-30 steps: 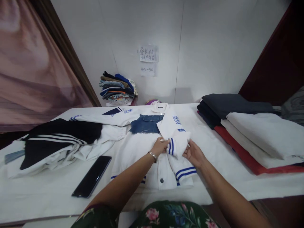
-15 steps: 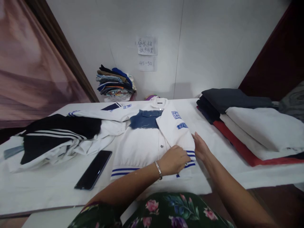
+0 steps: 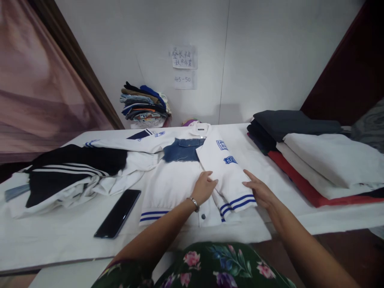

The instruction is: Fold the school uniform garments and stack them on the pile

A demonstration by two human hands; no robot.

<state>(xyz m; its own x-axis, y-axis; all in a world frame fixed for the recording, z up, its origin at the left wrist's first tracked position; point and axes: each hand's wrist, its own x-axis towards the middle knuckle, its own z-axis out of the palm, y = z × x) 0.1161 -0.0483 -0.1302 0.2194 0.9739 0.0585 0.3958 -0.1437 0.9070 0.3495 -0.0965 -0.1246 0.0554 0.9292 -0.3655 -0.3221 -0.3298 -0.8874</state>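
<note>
A white jacket [image 3: 177,188] with a blue denim chest panel and blue-striped hem lies spread on the white-covered table. Its right-hand sleeve [image 3: 237,180], with blue badges and a striped cuff, is folded down over the front. On the jacket front, beside that sleeve's inner edge, rests my left hand [image 3: 204,188], fingers loosely bent and tips apart. My right hand [image 3: 259,189] is at the sleeve's outer edge just above the cuff, with fingers spread. The other sleeve [image 3: 126,145] stretches out to the left.
Left of the jacket lie a black phone [image 3: 118,214] and a heap of black and white clothes [image 3: 81,160]. Folded garments [image 3: 324,160] are stacked at the right. Another clothes pile [image 3: 145,105] stands at the back wall, near paper notes [image 3: 184,66].
My left hand has let go of the striped cuff and moved up and left onto the jacket front. The cuff has shifted right and lies flatter. My right hand has moved slightly right.
</note>
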